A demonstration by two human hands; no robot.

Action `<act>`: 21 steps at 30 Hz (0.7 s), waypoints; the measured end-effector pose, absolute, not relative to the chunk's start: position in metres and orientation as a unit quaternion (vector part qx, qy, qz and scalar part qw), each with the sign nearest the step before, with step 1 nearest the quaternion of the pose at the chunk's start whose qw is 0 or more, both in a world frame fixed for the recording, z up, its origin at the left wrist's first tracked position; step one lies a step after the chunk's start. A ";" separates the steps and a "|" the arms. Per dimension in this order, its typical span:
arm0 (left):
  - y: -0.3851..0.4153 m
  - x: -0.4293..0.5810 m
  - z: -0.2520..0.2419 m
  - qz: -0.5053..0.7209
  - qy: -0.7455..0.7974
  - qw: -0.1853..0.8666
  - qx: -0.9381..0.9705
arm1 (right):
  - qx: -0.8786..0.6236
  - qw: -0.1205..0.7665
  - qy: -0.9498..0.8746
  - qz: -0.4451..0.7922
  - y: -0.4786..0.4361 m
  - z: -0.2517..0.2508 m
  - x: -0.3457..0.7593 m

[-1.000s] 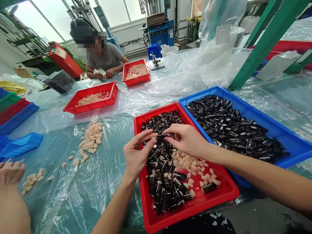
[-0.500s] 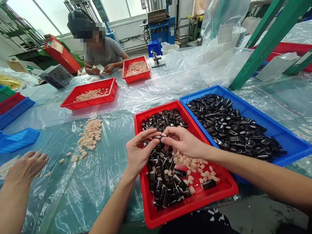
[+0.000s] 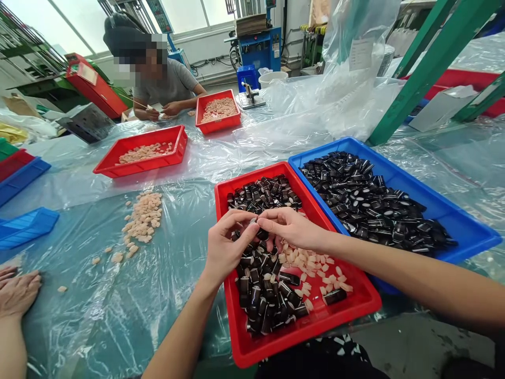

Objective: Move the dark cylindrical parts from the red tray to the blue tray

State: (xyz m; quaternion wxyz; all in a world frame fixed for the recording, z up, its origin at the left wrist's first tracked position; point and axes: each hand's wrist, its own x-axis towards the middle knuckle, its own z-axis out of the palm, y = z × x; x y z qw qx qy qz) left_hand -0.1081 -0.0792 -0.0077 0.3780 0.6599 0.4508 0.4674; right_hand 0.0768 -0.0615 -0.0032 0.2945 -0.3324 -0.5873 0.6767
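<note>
Over the near red tray (image 3: pixel 369 310), my left hand (image 3: pixel 226 242) and my right hand (image 3: pixel 294 229) meet fingertip to fingertip. Both are closed in a pinch on a small black piece (image 3: pixel 262 233), with a pale end showing by my left fingers. The fingers hide part of it, so I cannot tell if there is a second piece. Below them lie many glossy black pieces (image 3: pixel 256 302) with pale stripes. Small beige oval pieces (image 3: pixel 303 260) are scattered in the tray's right part.
A blue tray (image 3: pixel 469 237) of black pieces adjoins on the right. Beige ovals (image 3: pixel 144 216) lie loose on the plastic-covered table. Two red trays (image 3: pixel 179 152) stand farther back, near a seated person (image 3: pixel 169 79). Another person's hands (image 3: pixel 19 295) rest at left. A green post (image 3: pixel 426 79) rises behind.
My fingertips have drawn closer together around the black piece, covering more of its pale ends. The other person's hand at left has moved left, and a second hand shows there.
</note>
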 end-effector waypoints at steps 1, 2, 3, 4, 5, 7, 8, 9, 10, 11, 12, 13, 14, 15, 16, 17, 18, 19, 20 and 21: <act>-0.079 -0.108 -0.008 0.475 0.457 0.374 0.652 | -0.330 0.292 -0.607 0.661 -0.062 -0.002 0.078; -0.079 -0.109 -0.009 0.483 0.465 0.372 0.642 | -0.330 0.287 -0.632 0.640 -0.063 -0.001 0.079; -0.079 -0.109 -0.009 0.489 0.473 0.372 0.631 | -0.334 0.282 -0.659 0.612 -0.064 0.001 0.079; -0.078 -0.109 -0.010 0.492 0.482 0.376 0.620 | -0.345 0.278 -0.685 0.578 -0.066 0.002 0.080; -0.078 -0.109 -0.010 0.492 0.489 0.382 0.611 | -0.361 0.275 -0.708 0.541 -0.067 0.003 0.080; -0.079 -0.109 -0.010 0.488 0.496 0.392 0.602 | -0.396 0.274 -0.735 0.477 -0.070 0.003 0.080; -0.079 -0.109 -0.010 0.484 0.496 0.397 0.602 | -0.407 0.276 -0.740 0.459 -0.071 0.003 0.080; -0.079 -0.109 -0.010 0.481 0.496 0.399 0.603 | -0.414 0.279 -0.742 0.447 -0.072 0.002 0.080; -0.079 -0.109 -0.011 0.479 0.496 0.398 0.605 | -0.417 0.279 -0.744 0.440 -0.072 0.002 0.080; -0.079 -0.108 -0.011 0.478 0.497 0.396 0.607 | -0.419 0.280 -0.747 0.434 -0.071 0.002 0.081; -0.079 -0.108 -0.011 0.476 0.497 0.395 0.608 | -0.421 0.281 -0.750 0.426 -0.070 0.002 0.081; -0.079 -0.108 -0.011 0.475 0.498 0.393 0.610 | -0.424 0.282 -0.753 0.416 -0.069 0.002 0.082; -0.079 -0.108 -0.011 0.475 0.497 0.392 0.611 | -0.428 0.285 -0.756 0.406 -0.068 0.003 0.083; -0.080 -0.107 -0.010 0.478 0.494 0.392 0.611 | -0.431 0.285 -0.758 0.397 -0.067 0.003 0.083; -0.080 -0.107 -0.010 0.481 0.490 0.394 0.611 | -0.434 0.285 -0.760 0.391 -0.067 0.004 0.084; -0.080 -0.107 -0.009 0.485 0.487 0.395 0.610 | -0.436 0.284 -0.762 0.385 -0.067 0.005 0.085; -0.080 -0.106 -0.008 0.489 0.484 0.396 0.609 | -0.439 0.283 -0.764 0.379 -0.067 0.006 0.085; -0.081 -0.105 -0.008 0.491 0.482 0.397 0.607 | -0.441 0.280 -0.766 0.375 -0.067 0.006 0.085; -0.081 -0.105 -0.007 0.493 0.482 0.398 0.605 | -0.443 0.277 -0.768 0.371 -0.067 0.006 0.086; -0.081 -0.105 -0.006 0.495 0.482 0.400 0.602 | -0.445 0.275 -0.769 0.367 -0.067 0.007 0.086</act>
